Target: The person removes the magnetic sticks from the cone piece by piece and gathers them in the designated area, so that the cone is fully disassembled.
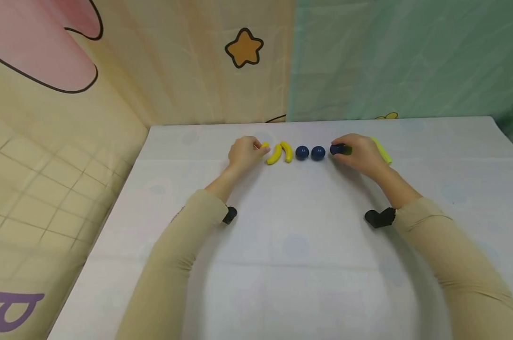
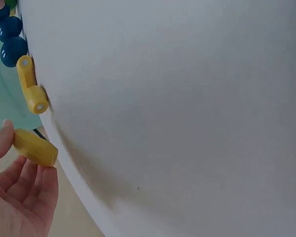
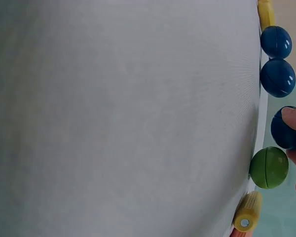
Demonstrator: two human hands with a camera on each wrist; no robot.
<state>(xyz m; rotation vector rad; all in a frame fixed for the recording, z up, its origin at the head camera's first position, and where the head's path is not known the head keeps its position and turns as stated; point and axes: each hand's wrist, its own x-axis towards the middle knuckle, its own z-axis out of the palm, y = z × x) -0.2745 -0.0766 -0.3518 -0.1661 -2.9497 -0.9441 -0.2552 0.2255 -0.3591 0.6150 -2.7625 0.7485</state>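
Note:
At the left end of a row of toy fruit, my left hand [image 1: 244, 153] pinches a yellow toy banana [image 2: 35, 147] between thumb and fingers. The banana appears to be just off the table. Two more toy bananas [image 1: 275, 155] lie beside it, their ends close together. To their right sit two dark blue round toy fruits [image 1: 302, 152]. My right hand [image 1: 360, 153] pinches a third blue toy fruit [image 3: 284, 129], apart from those two. A green round toy [image 3: 269, 168] with a seam is close by, mostly hidden behind that hand in the head view.
A yellow-green cylindrical toy [image 1: 382, 151] lies right of my right hand; an orange-red piece [image 3: 240, 233] shows beneath it in the right wrist view. The white-covered table [image 1: 290, 283] meets a printed curtain [image 1: 197, 61] at the back.

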